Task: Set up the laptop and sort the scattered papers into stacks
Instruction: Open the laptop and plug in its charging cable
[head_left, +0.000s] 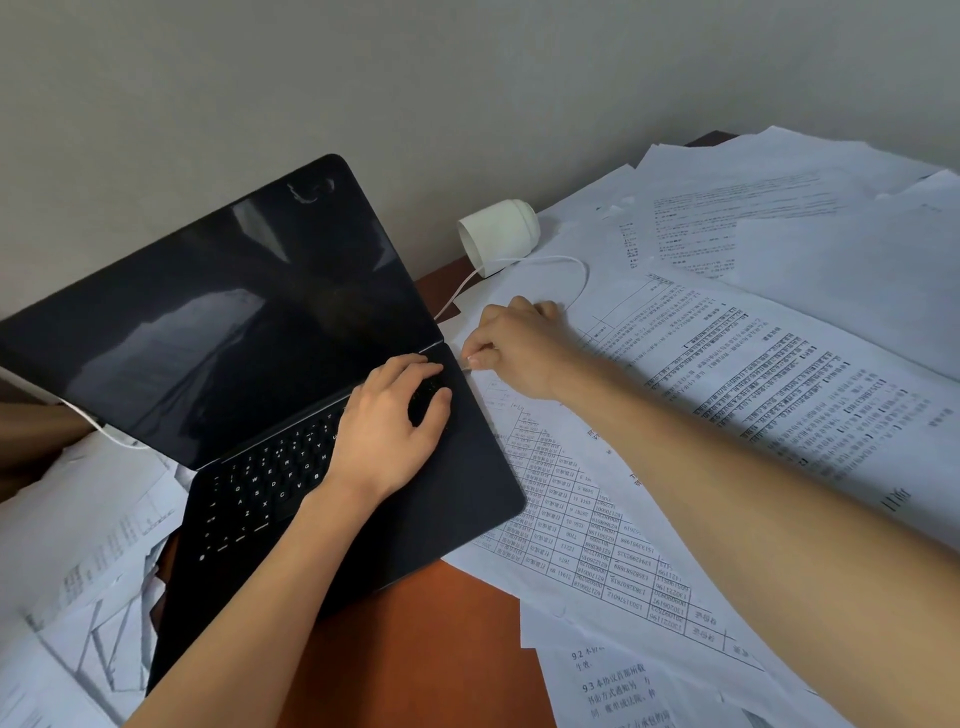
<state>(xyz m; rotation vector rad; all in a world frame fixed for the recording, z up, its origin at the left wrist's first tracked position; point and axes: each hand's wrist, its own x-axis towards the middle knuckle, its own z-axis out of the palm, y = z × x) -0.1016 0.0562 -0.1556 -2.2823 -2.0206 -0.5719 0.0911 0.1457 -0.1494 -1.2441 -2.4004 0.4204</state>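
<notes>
The laptop (249, 332) stands open on the reddish-brown desk (426, 639), turned at an angle. Its dark screen leans back toward the far wall (467, 78) and its near corner overlaps some of the sheets.

My left hand (389, 415) lies on the right part of the keyboard. The fingers are spread and loosely bent, pressing down on the keys and the deck and holding nothing.

My right hand (519, 348) is just right of the laptop, beside the hinge end of its right edge. There my thumb and forefinger pinch the end of the white cable (576, 270), and the other fingers are curled in behind. The tip is right at the side of the machine. It is small and partly hidden by my fingers, so I cannot tell whether it is seated in a port.

From my fingers the cable loops away over the sheets and comes back to a white adapter (498, 236) lying on its side against the wall.

A second white cord (98, 428) shows at the laptop's left edge.

The papers (779, 364) are unsorted. Printed pages and tables overlap across the whole right side under my right forearm, and more crumpled sheets are heaped at the near left.
</notes>
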